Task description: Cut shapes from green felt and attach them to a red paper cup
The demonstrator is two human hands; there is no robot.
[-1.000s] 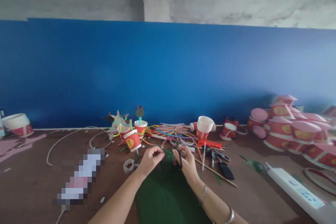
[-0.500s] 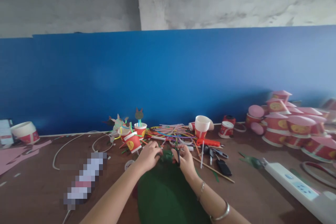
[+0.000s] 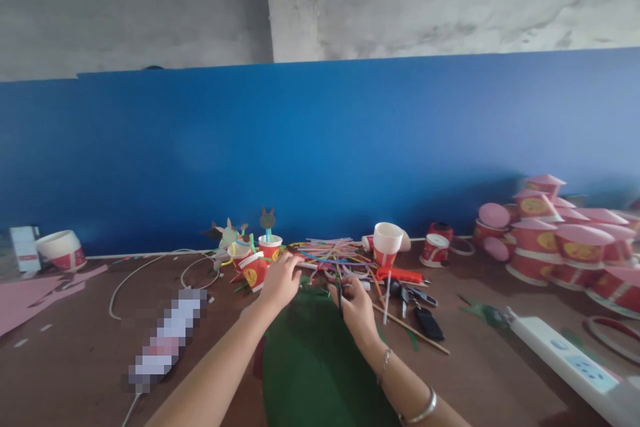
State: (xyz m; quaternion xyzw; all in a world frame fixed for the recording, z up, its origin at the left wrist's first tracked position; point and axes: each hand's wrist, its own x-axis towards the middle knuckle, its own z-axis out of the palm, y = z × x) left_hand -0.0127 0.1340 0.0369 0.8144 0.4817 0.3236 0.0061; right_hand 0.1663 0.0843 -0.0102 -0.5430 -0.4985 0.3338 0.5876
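The left hand (image 3: 283,282) has just lifted off the green felt sheet (image 3: 320,360), its fingers loosely open, reaching toward the coloured straws (image 3: 333,257) at twelve o'clock. The right hand (image 3: 356,310) still grips black scissors (image 3: 341,300) at the sheet's top edge, and the sheet lies at six o'clock.

Left hand (image 3: 283,283) out at twelve o'clock, fingers (image 3: 290,261) spread and reaching forward! Right hand (image 3: 356,310) just beside it, a touch toward one o'clock, curled into a tight pinch! Left forearm (image 3: 210,367) driving in from seven o'clock, right forearm (image 3: 395,373) from five!
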